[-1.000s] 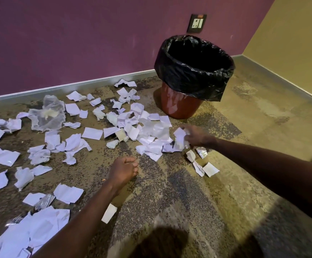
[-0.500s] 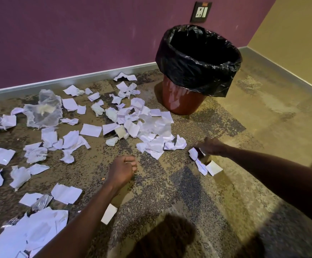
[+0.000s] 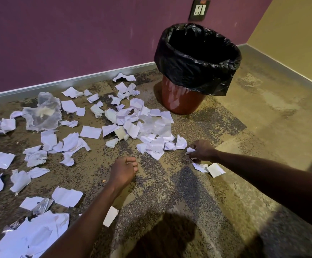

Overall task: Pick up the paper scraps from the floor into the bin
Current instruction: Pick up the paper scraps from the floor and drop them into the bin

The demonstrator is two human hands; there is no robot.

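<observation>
Several white paper scraps (image 3: 151,125) lie scattered over the speckled carpet, thickest left of the bin. The red-brown bin (image 3: 181,103) with a black liner (image 3: 198,71) stands near the purple wall, its mouth dark. My right hand (image 3: 201,150) hovers low at the right edge of the pile, fingers pinched on a small white scrap (image 3: 190,150). Two more scraps (image 3: 214,169) lie just under that wrist. My left hand (image 3: 123,171) is curled in a loose fist just above the carpet, and nothing shows in it.
A crumpled clear plastic bag (image 3: 43,114) lies at the left among the scraps. A grey skirting board (image 3: 77,81) runs along the purple wall, and a yellow wall closes the right side. A wall socket (image 3: 199,10) sits above the bin. Bare carpet (image 3: 263,127) stretches right of the bin.
My right hand let go of the bunch near the pile, moved right and nearer, and closed on a small scrap. My left fist stayed put. The view shifted slightly.
</observation>
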